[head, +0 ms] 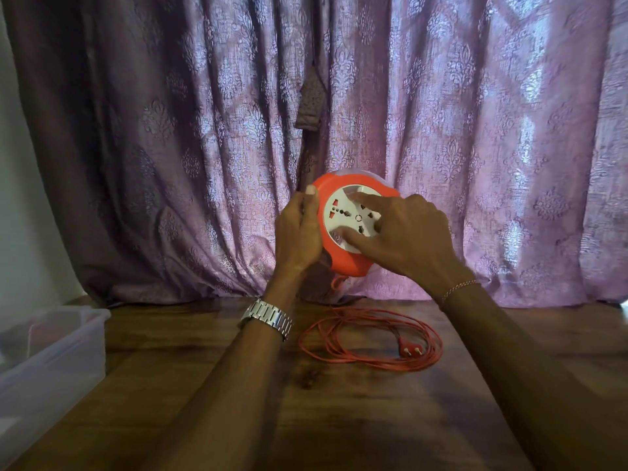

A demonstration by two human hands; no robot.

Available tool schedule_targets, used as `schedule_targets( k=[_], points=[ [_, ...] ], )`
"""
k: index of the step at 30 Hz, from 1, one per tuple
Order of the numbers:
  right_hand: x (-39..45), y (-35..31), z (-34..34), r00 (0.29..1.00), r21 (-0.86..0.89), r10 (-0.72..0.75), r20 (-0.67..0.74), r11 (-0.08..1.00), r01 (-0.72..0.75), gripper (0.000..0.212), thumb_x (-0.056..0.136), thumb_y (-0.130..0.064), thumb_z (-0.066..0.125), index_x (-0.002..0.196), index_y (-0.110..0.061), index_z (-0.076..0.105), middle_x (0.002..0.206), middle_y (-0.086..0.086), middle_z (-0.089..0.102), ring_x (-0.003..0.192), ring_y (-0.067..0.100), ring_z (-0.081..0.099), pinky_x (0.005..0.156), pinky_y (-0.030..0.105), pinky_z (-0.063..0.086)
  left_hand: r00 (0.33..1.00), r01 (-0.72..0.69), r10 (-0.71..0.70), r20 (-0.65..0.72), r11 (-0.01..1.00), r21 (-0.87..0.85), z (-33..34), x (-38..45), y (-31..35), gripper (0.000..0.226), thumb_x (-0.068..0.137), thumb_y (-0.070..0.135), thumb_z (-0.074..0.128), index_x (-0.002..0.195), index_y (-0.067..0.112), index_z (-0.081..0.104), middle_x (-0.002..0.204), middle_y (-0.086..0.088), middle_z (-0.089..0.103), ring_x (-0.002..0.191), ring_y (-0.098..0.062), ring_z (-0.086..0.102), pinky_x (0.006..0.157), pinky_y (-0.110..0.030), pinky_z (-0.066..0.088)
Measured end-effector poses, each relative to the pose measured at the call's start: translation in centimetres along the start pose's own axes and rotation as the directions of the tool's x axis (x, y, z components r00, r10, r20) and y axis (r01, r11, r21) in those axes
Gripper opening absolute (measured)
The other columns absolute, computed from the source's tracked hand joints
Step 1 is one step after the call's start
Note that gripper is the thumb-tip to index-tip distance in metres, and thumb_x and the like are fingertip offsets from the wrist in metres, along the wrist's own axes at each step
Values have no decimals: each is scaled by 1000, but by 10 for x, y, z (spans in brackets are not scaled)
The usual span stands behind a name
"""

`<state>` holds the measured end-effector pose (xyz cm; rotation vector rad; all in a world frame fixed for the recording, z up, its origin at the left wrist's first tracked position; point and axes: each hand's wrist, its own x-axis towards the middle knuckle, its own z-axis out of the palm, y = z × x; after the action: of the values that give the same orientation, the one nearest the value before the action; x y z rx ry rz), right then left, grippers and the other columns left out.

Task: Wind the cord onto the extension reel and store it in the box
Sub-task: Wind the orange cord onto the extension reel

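Winding step, barely begun by the look of it. Round orange plastic extension reel with white socket face point(350, 220) held up in the air above the far middle of the wooden worktop point(339, 402), in front of the purple patterned curtain point(475, 130).

Left hand point(299, 232) grips the reel's left rim, fingers curled round the edge, thumb on top. Right hand point(404, 232) lies over the socket face, fingers spread and fairly straight, tips pressing the white disc; holds nothing.

Thin orange cord point(370, 345) hangs from the reel's underside and lies in loose loops on the worktop toward the far right of centre, two-pin plug point(409, 348) inside the coil.

Clear plastic box point(57, 351) sits at the left edge, well apart.

Next, likely: right fingers turn the white disc while the left steadies the casing, letting the cord feed up without snagging.
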<state>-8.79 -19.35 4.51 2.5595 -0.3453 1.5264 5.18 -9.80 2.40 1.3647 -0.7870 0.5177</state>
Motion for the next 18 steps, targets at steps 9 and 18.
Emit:
schedule_targets(
  k=[9, 18],
  points=[
    [13, 28, -29, 997, 281, 5, 71, 959, -25, 31, 75, -38, 73, 52, -21, 61, 45, -9, 55, 45, 7, 53, 55, 26, 48, 995, 50, -50, -90, 999, -7, -8, 2, 1, 55, 96, 59, 32, 87, 12, 60, 87, -12, 69, 90, -37, 65, 84, -51, 53],
    [-14, 40, 17, 498, 481, -266, 825, 793, -374, 42, 89, -34, 67, 130, -36, 58, 76, 5, 75, 51, 11, 46, 51, 22, 43, 986, 83, -92, -138, 994, -67, -8, 5, 3, 49, 95, 60, 35, 70, 22, 53, 69, 0, 60, 72, -25, 56, 78, -51, 52]
  ],
)
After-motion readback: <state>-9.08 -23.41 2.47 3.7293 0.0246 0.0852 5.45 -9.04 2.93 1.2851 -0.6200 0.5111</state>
